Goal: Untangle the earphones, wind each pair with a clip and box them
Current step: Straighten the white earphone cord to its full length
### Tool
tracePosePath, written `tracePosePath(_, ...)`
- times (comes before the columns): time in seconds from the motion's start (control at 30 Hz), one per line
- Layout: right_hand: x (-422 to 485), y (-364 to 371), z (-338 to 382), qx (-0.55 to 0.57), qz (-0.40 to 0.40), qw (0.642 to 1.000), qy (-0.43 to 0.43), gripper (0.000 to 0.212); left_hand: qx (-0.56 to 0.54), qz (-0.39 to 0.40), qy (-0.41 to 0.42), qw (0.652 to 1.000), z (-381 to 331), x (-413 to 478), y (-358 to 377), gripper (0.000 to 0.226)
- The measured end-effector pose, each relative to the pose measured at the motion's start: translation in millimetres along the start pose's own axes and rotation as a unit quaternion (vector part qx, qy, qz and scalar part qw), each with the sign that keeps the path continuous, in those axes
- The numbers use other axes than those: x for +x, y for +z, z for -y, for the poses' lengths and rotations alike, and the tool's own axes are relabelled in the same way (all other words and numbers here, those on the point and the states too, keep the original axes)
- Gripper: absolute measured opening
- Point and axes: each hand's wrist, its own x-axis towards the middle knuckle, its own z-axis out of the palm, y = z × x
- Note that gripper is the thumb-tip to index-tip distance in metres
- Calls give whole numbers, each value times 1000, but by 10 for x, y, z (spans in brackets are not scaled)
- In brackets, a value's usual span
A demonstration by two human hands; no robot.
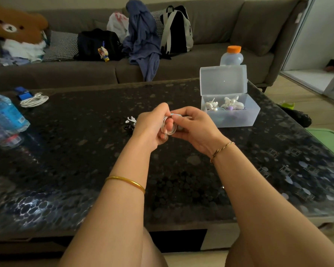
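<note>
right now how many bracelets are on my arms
2: a gold bangle on the left forearm and a twisted bracelet on the right wrist. No others show.

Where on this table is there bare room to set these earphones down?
Bare tabletop: the far middle, between the white cable and the open box; the near strip by the front edge. Crowded: bottles at left, clips beside the left hand.
</note>
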Motion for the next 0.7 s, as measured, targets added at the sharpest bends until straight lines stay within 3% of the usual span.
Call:
tracePosePath(0.23,105,-28,-42,-16,-7,1000,19,7,50,40,2,998,45,54,-44,24)
tracePosePath(0.37,162,33,-78,-22,-14,999,23,8,48,-7,4,999,64,146,-49,31)
tracePosePath(0.53,221,136,-149,-51,-71,996,14,5,87,-75,68,991,178,270,-37,36)
tracePosePath(0.7,206,103,-160,-76,-58,994,62,3,39,-56,51,996,262,357,-115,30)
